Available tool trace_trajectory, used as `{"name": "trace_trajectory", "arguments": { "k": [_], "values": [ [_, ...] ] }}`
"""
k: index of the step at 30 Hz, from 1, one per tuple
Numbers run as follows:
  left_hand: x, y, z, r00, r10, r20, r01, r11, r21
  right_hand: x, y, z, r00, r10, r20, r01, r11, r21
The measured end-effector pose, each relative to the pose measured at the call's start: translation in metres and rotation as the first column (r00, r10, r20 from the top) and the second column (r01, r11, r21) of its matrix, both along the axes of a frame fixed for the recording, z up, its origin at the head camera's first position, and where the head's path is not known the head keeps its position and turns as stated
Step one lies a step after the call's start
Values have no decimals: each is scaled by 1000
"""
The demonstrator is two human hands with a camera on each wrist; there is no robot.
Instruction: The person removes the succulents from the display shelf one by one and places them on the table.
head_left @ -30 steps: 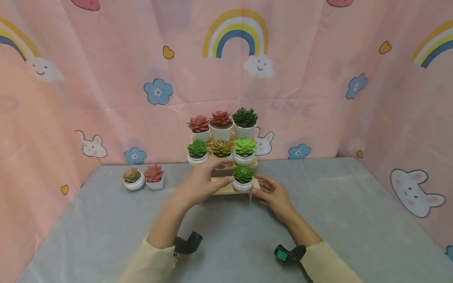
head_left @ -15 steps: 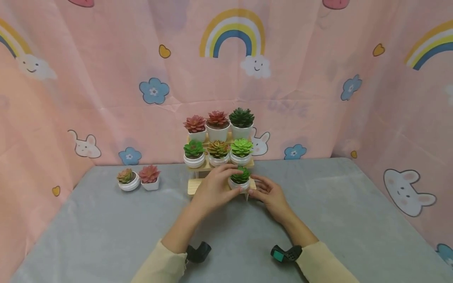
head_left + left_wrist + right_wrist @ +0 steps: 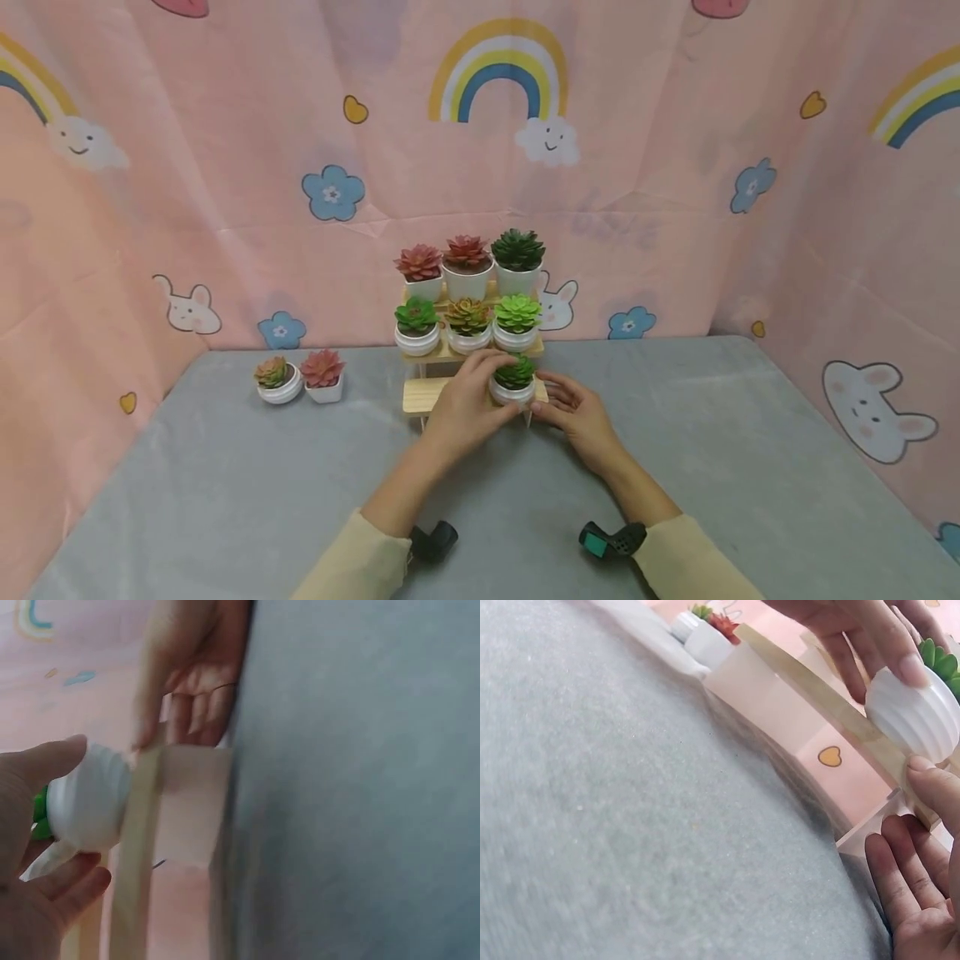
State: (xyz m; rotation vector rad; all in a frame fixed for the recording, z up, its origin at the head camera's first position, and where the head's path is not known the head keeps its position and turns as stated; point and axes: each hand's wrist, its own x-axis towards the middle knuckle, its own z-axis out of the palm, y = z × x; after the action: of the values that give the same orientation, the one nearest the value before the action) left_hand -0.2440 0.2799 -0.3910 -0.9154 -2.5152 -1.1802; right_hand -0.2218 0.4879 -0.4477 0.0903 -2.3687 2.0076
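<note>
In the head view my left hand [image 3: 467, 410] holds a small green succulent in a round white ribbed pot [image 3: 513, 393], at the right end of the lowest wooden step. The left wrist view shows its thumb on one side of the white pot [image 3: 91, 799] and fingers on the other. My right hand [image 3: 581, 419] grips the right end of the tiered plant stand [image 3: 423, 397]. Its thumb [image 3: 932, 784] lies at the step's edge beside the pot, and its fingers [image 3: 900, 874] curl below, by the clear side support.
Higher on the stand sit two rows of potted succulents, among them a dark green one [image 3: 517, 254] and a bright green one [image 3: 517, 317]. Left on the grey table [image 3: 225, 492] are an orange-green succulent [image 3: 277, 382] and a pink succulent [image 3: 323, 375]. Behind hangs a pink curtain [image 3: 637, 125].
My left hand has moved right from above the lowest step and closed around the green succulent's pot. My right hand has stayed at the stand's right end.
</note>
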Motion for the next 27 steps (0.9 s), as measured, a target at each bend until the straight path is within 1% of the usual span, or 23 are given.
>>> {"name": "trace_trajectory", "arguments": {
  "k": [5,10,14,20,27],
  "values": [
    [3,8,-9,999,26,-31,-25,1000,19,0,0,0,1000,3,-1,-3,1000,11],
    [4,10,-13,999,44,-29,-44,999,28,1,-1,1,1000,-4,2,4,1000,13],
    [5,9,-12,999,38,-20,-37,998,44,1,0,2,1000,-4,-5,5,1000,14],
    [5,7,-11,999,23,-29,-21,998,56,1,0,1,1000,-9,-6,10,1000,18],
    [5,3,-3,1000,7,-16,-6,997,71,1,0,1,1000,-18,8,17,999,43]
  ]
}}
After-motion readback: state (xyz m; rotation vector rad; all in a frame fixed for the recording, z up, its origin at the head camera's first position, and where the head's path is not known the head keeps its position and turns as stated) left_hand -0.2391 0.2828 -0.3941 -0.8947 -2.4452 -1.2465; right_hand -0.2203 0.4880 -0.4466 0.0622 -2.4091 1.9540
